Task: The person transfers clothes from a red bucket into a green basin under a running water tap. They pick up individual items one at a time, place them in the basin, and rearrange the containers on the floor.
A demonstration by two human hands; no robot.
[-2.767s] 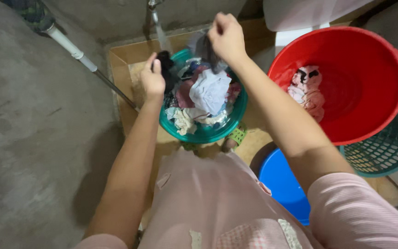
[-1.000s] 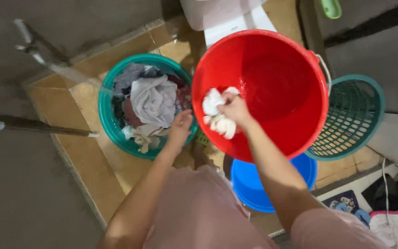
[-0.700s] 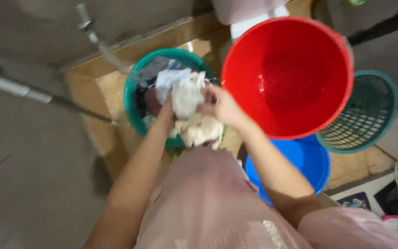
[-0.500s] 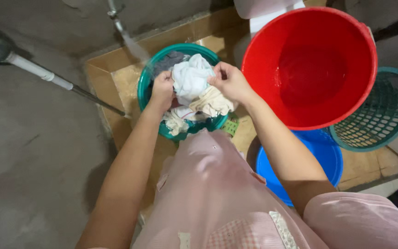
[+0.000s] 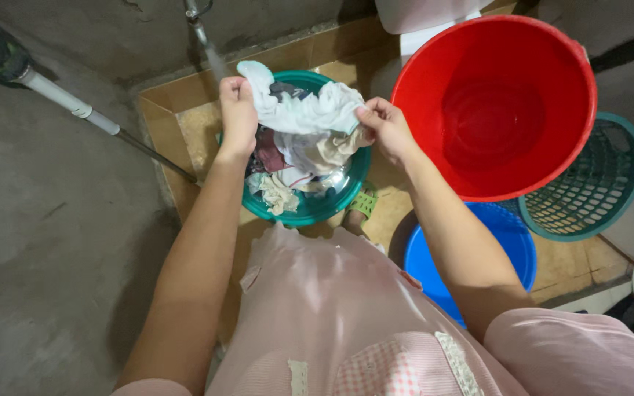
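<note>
My left hand (image 5: 238, 108) and my right hand (image 5: 388, 130) each grip one end of a wet white cloth (image 5: 308, 112) and hold it stretched over a green basin (image 5: 313, 211). The basin is full of mixed wet clothes. A thin stream of water falls from a tap (image 5: 197, 15) at the back wall toward the basin's left side. To the right stands a big red bucket (image 5: 508, 95) with only water in it.
A blue basin (image 5: 489, 253) sits under the red bucket's front edge, and a green perforated laundry basket (image 5: 588, 194) is at the far right. A mop handle (image 5: 75, 106) crosses the concrete floor at left. A green sandal (image 5: 362, 203) shows beside the basin.
My right hand took a whitish cloth out of the red bucket and carried it left to the green basin. Both hands now hold a white cloth spread out between them.
</note>
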